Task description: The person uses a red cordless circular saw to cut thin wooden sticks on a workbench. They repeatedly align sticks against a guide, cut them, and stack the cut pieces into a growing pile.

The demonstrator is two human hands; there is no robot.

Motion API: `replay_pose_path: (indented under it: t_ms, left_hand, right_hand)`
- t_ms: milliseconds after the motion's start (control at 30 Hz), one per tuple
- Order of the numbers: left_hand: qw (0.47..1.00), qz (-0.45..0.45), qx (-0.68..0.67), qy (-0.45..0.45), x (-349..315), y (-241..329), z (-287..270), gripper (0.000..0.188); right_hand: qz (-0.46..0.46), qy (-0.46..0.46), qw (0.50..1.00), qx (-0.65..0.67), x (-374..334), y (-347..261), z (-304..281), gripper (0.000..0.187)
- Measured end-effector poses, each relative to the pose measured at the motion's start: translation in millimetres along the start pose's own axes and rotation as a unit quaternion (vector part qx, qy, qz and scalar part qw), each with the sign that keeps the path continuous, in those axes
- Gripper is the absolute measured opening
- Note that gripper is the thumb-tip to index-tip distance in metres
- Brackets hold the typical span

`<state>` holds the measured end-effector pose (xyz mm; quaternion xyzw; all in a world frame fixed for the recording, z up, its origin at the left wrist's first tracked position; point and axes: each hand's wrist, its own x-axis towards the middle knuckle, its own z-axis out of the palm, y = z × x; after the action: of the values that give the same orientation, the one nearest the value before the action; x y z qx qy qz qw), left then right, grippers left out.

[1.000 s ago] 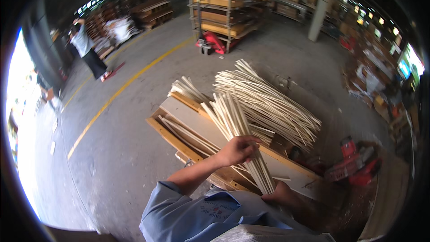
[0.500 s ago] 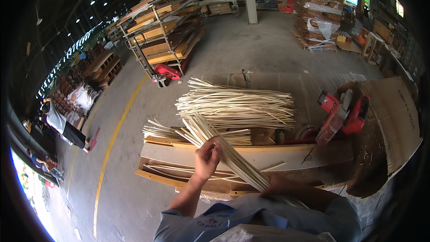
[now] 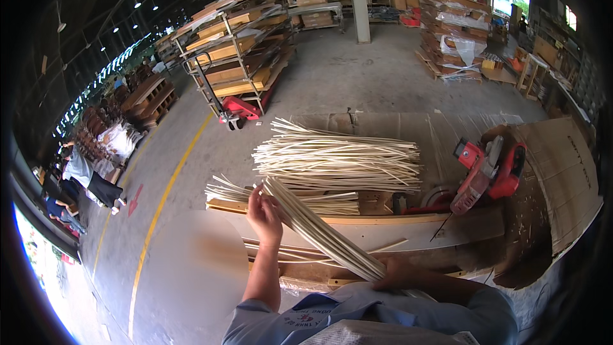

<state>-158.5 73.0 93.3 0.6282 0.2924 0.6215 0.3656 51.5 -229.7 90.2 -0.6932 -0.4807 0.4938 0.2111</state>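
A bundle of long, thin, pale rattan-like sticks [image 3: 319, 229] slants across in front of my body, its far end pointing up and left. My right hand [image 3: 397, 271] is closed round the bundle's near end, close to my chest, its fingers partly in shadow. My left hand [image 3: 264, 218] is raised beside the far end with its fingers stretched upward, touching or almost touching the stick tips. Just beyond lies a large pile of the same sticks [image 3: 338, 156], and a smaller pile [image 3: 329, 202] rests between it and the bundle.
A red power saw [image 3: 472, 172] stands at the right of the bench, next to an opened cardboard box [image 3: 555, 172]. A long wooden trough [image 3: 447, 225] holds loose sticks. Past the bench are a red pallet jack [image 3: 239, 110], a loaded rack [image 3: 223, 51] and a pillar [image 3: 359, 6]. A person [image 3: 89, 176] stands far left.
My left hand has slid from round the middle of the bundle up to its far end, and its fingers have loosened. My right hand keeps its hold.
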Motion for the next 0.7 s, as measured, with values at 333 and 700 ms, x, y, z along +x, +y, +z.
replay_pose_path:
  t_ms: [333,700]
  left_hand:
    - [0.988,0.016,0.127,0.083,100,-11,-40,0.022]
    - [0.918,0.041,0.331,0.215,235,-32,-174,0.023]
  right_hand:
    - [0.002,-0.028,0.999,-0.032,-9,-17,-4,0.062]
    - [-0.077,-0.019,0.996,-0.049,-9,11,3,0.061]
